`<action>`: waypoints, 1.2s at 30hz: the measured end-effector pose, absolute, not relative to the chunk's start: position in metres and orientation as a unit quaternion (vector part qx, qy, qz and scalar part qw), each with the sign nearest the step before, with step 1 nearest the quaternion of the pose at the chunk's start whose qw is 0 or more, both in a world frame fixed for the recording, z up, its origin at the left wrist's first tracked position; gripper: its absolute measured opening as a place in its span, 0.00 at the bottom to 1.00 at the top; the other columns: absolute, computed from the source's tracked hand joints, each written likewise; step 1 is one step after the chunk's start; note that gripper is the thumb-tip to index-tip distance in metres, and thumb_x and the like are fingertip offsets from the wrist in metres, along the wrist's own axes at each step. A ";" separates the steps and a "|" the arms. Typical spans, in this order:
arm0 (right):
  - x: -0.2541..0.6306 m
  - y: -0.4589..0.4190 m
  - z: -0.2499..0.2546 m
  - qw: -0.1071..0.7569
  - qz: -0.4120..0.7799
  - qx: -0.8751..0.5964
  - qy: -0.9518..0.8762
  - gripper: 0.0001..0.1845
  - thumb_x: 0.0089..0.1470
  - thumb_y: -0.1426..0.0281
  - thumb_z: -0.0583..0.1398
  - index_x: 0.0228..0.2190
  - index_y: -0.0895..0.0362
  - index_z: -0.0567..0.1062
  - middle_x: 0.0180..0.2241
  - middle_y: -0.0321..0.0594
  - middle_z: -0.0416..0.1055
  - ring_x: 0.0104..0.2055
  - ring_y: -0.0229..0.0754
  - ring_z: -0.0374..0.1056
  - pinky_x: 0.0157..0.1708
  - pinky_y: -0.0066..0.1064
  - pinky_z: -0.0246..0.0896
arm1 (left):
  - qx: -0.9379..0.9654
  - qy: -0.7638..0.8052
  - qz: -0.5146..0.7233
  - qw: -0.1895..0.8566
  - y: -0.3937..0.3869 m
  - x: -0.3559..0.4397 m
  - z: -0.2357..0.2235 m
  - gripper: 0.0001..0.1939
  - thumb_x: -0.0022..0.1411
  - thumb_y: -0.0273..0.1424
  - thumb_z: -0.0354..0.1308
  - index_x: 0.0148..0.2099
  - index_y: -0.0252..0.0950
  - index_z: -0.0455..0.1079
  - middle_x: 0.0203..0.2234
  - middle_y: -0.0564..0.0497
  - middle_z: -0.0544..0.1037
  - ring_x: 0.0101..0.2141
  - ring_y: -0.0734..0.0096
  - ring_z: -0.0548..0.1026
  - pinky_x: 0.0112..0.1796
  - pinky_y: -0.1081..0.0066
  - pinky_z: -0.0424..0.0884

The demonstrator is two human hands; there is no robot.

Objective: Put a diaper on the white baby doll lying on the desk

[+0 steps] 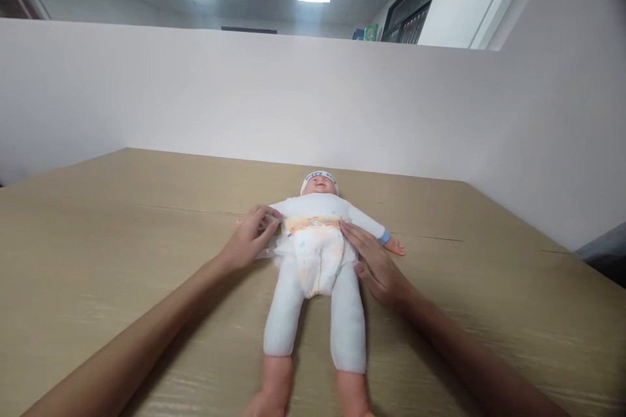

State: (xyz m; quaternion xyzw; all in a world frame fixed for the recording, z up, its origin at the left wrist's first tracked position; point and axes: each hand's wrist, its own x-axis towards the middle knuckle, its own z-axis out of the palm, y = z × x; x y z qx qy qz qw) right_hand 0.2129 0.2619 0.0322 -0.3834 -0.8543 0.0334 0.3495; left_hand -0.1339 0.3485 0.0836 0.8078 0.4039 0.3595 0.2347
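A baby doll (317,339) in a white suit and a white cap with blue lettering lies on its back, its feet toward me. A white diaper (320,254) with an orange patterned waistband covers its hips over the suit. My left hand (252,234) is closed at the diaper's left edge, thumb and fingers pinching its side, where a thin white flap spreads out. On the opposite side my right hand (379,267) lies with stretched fingers against the diaper's waistband and hip. The doll's arm on the left is mostly hidden behind my left hand.
The doll rests on a wide tan tabletop (147,260) with thin seams across it. A pale partition wall (244,98) rises behind the table's far edge, and another wall stands at the right. A dark object (606,251) shows at the right edge.
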 end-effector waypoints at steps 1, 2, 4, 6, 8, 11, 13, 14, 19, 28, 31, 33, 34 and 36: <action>0.214 0.262 0.031 0.354 0.032 -0.385 -0.852 0.36 0.76 0.58 0.48 0.79 0.47 0.48 0.79 0.42 0.51 0.80 0.55 0.48 0.78 0.57 0.48 | 0.824 0.414 0.334 0.194 0.350 -0.147 0.079 0.19 0.78 0.48 0.50 0.53 0.40 0.72 0.51 0.45 0.78 0.50 0.56 0.74 0.53 0.60 0.69; 0.214 0.261 0.031 0.358 0.032 -0.387 -0.849 0.35 0.76 0.58 0.48 0.78 0.46 0.50 0.78 0.42 0.52 0.80 0.55 0.49 0.78 0.57 0.48 | 0.838 0.422 0.306 0.161 0.351 -0.159 0.075 0.19 0.78 0.48 0.50 0.50 0.40 0.73 0.49 0.45 0.79 0.49 0.54 0.74 0.53 0.59 0.68; 0.211 0.262 0.035 0.381 0.041 -0.403 -0.831 0.32 0.77 0.58 0.47 0.77 0.46 0.55 0.77 0.42 0.56 0.79 0.55 0.52 0.77 0.56 0.49 | 0.852 0.441 0.250 0.132 0.353 -0.177 0.071 0.21 0.77 0.51 0.50 0.45 0.39 0.72 0.43 0.46 0.79 0.45 0.54 0.75 0.50 0.59 0.66; 0.202 0.267 0.046 0.409 0.061 -0.444 -0.795 0.29 0.77 0.56 0.47 0.73 0.46 0.62 0.74 0.44 0.62 0.76 0.54 0.57 0.76 0.55 0.53 | 0.853 0.457 0.210 0.137 0.354 -0.184 0.071 0.23 0.76 0.54 0.50 0.41 0.39 0.70 0.39 0.47 0.79 0.40 0.56 0.75 0.47 0.60 0.65; 0.187 0.277 0.065 0.406 0.090 -0.495 -0.763 0.28 0.77 0.53 0.49 0.70 0.47 0.66 0.71 0.45 0.66 0.74 0.54 0.59 0.74 0.55 0.55 | 0.862 0.451 0.184 0.141 0.353 -0.181 0.071 0.24 0.74 0.55 0.52 0.39 0.40 0.69 0.36 0.48 0.80 0.39 0.56 0.75 0.46 0.60 0.64; 0.158 0.299 0.101 0.317 0.127 -0.503 -0.794 0.30 0.74 0.50 0.54 0.69 0.49 0.68 0.70 0.46 0.67 0.73 0.55 0.60 0.73 0.54 0.57 | 0.872 0.430 0.173 0.160 0.349 -0.170 0.070 0.22 0.71 0.53 0.57 0.36 0.40 0.69 0.34 0.49 0.80 0.38 0.57 0.74 0.44 0.61 0.63; 0.138 0.315 0.122 0.235 0.129 -0.453 -0.850 0.28 0.72 0.51 0.57 0.64 0.51 0.74 0.67 0.47 0.72 0.72 0.57 0.63 0.73 0.55 0.56 | 0.862 0.429 0.178 0.201 0.346 -0.164 0.069 0.21 0.67 0.52 0.61 0.34 0.40 0.69 0.32 0.49 0.79 0.35 0.58 0.73 0.40 0.63 0.63; 0.130 0.322 0.130 0.203 0.130 -0.438 -0.866 0.26 0.71 0.52 0.58 0.62 0.52 0.76 0.65 0.47 0.74 0.71 0.58 0.64 0.72 0.55 0.57 | 0.853 0.431 0.184 0.229 0.346 -0.163 0.069 0.20 0.65 0.51 0.62 0.33 0.40 0.69 0.31 0.50 0.78 0.34 0.59 0.72 0.38 0.63 0.62; 0.103 0.337 0.152 0.132 0.124 -0.337 -0.924 0.22 0.62 0.71 0.59 0.56 0.49 0.81 0.63 0.42 0.76 0.65 0.55 0.70 0.65 0.50 0.65 | 0.771 0.434 0.200 0.422 0.348 -0.169 0.072 0.28 0.62 0.57 0.63 0.27 0.39 0.62 0.24 0.56 0.64 0.29 0.68 0.62 0.32 0.67 0.57; 0.093 0.340 0.142 0.093 0.141 -0.323 -0.931 0.19 0.64 0.73 0.55 0.36 0.49 0.88 0.42 0.38 0.85 0.47 0.51 0.77 0.57 0.45 0.64 | 0.616 0.310 0.401 0.603 0.354 -0.152 0.052 0.22 0.68 0.50 0.65 0.31 0.38 0.69 0.31 0.53 0.69 0.35 0.67 0.66 0.38 0.67 0.65; 0.088 0.342 0.138 0.089 0.118 -0.324 -0.934 0.18 0.64 0.71 0.56 0.32 0.50 0.87 0.40 0.41 0.84 0.46 0.51 0.75 0.58 0.46 0.62 | 0.607 0.317 0.414 0.600 0.356 -0.149 0.047 0.23 0.68 0.50 0.65 0.30 0.38 0.68 0.29 0.53 0.67 0.34 0.68 0.65 0.38 0.67 0.65; 0.085 0.342 0.137 0.086 0.107 -0.327 -0.935 0.18 0.64 0.71 0.56 0.31 0.52 0.86 0.39 0.43 0.83 0.46 0.52 0.75 0.58 0.47 0.61 | 0.596 0.320 0.426 0.600 0.356 -0.148 0.046 0.23 0.67 0.50 0.66 0.31 0.38 0.68 0.29 0.53 0.67 0.33 0.68 0.64 0.38 0.67 0.65; 0.085 0.341 0.138 0.084 0.103 -0.328 -0.935 0.18 0.64 0.71 0.56 0.31 0.52 0.85 0.38 0.43 0.83 0.46 0.52 0.74 0.59 0.48 0.60 | 0.591 0.321 0.431 0.602 0.356 -0.146 0.046 0.23 0.66 0.50 0.67 0.31 0.38 0.68 0.29 0.53 0.67 0.33 0.68 0.64 0.37 0.67 0.65; 0.087 0.336 0.140 0.084 0.098 -0.331 -0.935 0.19 0.66 0.71 0.54 0.32 0.52 0.85 0.38 0.44 0.83 0.46 0.52 0.73 0.59 0.49 0.59 | 0.579 0.322 0.440 0.606 0.354 -0.143 0.047 0.23 0.65 0.51 0.67 0.33 0.38 0.68 0.30 0.52 0.68 0.33 0.68 0.65 0.37 0.67 0.65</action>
